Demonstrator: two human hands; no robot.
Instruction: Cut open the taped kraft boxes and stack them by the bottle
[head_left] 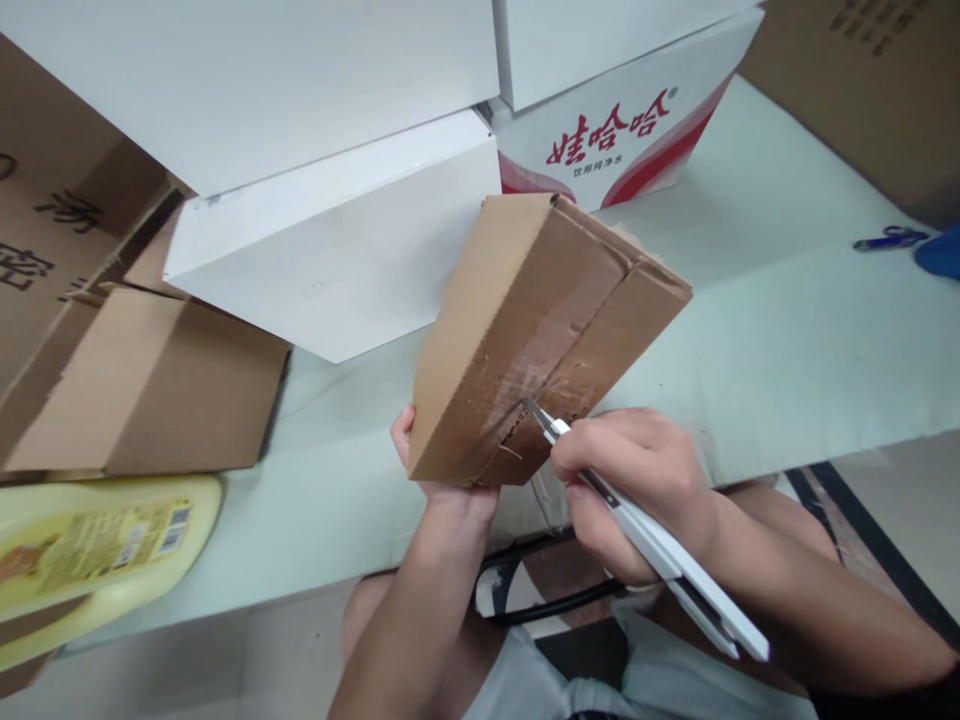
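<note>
A brown cardboard box is held tilted over the near part of the table, its taped seam facing me. My left hand grips it from below and behind; most of those fingers are hidden by the box. In my right hand is a white utility knife, fingers wrapped round its handle. The blade tip touches the box at the seam, where the cardboard and clear tape look torn and scuffed.
White boxes and a red-and-white carton stand at the back. Left are an opened cardboard box and a yellow bottle. A blue object lies far right on the pale table, whose near edge borders my lap.
</note>
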